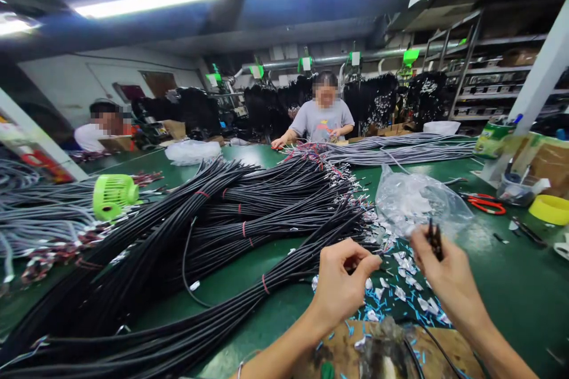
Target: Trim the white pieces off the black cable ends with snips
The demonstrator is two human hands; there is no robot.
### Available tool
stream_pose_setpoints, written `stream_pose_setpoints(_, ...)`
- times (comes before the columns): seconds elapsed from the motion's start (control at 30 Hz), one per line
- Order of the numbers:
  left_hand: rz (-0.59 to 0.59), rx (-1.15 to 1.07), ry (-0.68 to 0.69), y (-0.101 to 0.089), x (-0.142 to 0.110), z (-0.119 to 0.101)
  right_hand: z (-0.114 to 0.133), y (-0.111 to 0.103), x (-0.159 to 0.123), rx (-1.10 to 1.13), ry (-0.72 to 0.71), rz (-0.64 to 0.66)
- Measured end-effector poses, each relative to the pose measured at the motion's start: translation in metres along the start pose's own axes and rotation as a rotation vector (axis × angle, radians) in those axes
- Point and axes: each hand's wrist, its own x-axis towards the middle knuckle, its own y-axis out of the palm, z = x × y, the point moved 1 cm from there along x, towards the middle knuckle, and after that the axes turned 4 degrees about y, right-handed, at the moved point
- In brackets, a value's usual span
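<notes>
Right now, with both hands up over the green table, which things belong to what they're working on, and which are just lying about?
In hand:
left hand pinching a black cable end
right hand holding a small dark tool
black cable bundles
white and blue scraps

Lying about:
green fan
red scissors
clear plastic bag
yellow roll

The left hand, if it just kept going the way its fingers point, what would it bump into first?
The left hand points up and to the right, fingers pinched on a thin black wire end. Straight on, it would likely first meet the small white scraps on the green table, then the clear plastic bag. Depth is uncertain.
</notes>
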Motion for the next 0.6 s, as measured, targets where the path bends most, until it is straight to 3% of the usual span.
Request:
stream_pose_setpoints(0.17,-0.042,-0.077,-0.016,-0.005,0.004,-0.001,0.004,0.015,-0.017,-0.112,-0.062,0.160)
stream_pose_setpoints(0.6,0.009,-0.015,0.004,-0.005,0.003,-0.001,0.019,0.014,-0.020,-0.108,-0.290,0.129)
